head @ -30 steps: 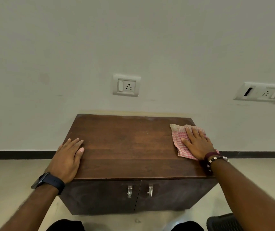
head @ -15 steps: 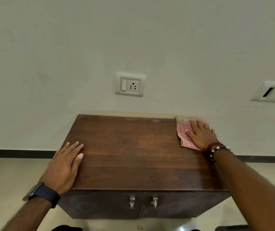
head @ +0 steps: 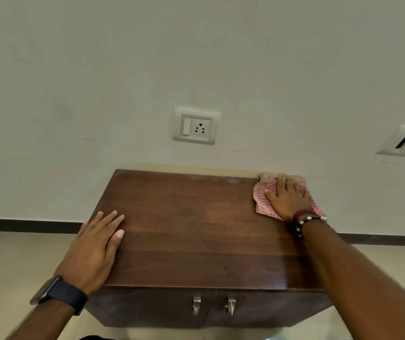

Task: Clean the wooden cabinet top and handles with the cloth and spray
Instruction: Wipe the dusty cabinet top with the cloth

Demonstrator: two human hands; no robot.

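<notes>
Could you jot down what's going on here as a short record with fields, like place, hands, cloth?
place: wooden cabinet against a white wall
right hand: flat on the cloth, at the far right corner of the top
cloth: pink checked, crumpled, reaching the back edge
left hand: flat on the near left edge, empty
handles: two metal ones on the doors, untouched
spray: not in view

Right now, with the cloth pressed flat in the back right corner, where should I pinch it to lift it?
Probably the cloth's free left edge, approached from the left over the bare cabinet top. The right hand lies flat over its middle, the wall blocks the rear, and the bunched far-left corner gives folds to pinch.
</notes>
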